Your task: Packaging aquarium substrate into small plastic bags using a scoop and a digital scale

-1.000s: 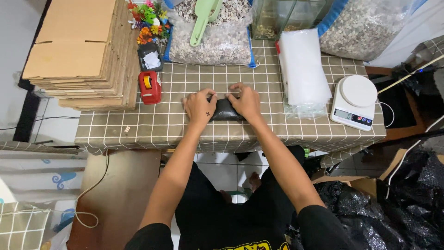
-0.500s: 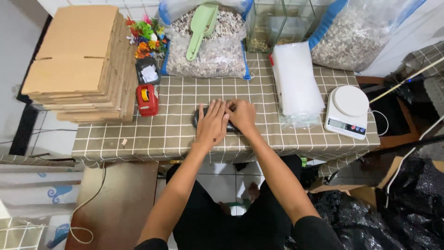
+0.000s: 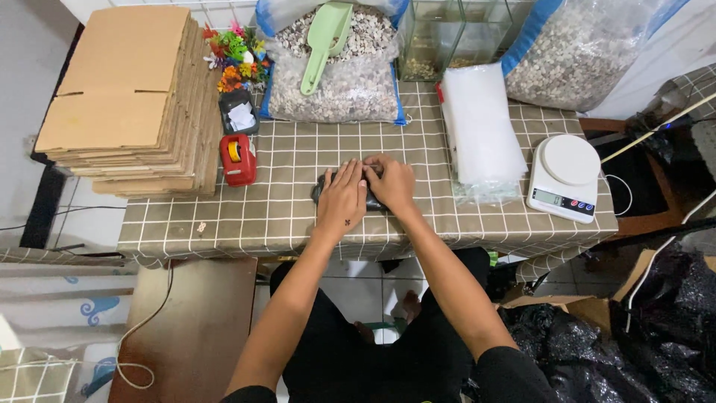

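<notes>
A small dark packet [image 3: 324,188] lies near the front middle of the checked table [image 3: 283,216]. My left hand [image 3: 342,198] presses flat on top of it, fingers together. My right hand [image 3: 391,182] rests on its right end, fingers curled over the packet's far edge. Most of the packet is hidden beneath both hands; only its dark left end shows.
A stack of flat cardboard boxes [image 3: 127,97] fills the left end. A red tape dispenser [image 3: 238,158], a big gravel bag with a green scoop [image 3: 323,41], a pile of clear plastic bags [image 3: 481,134] and a white kitchen scale [image 3: 564,177] surround the hands. Black bags [image 3: 641,336] lie on the floor at right.
Both hands have drawn together on the packet: the left one moved from its left end onto its top. The camera view has shifted slightly.
</notes>
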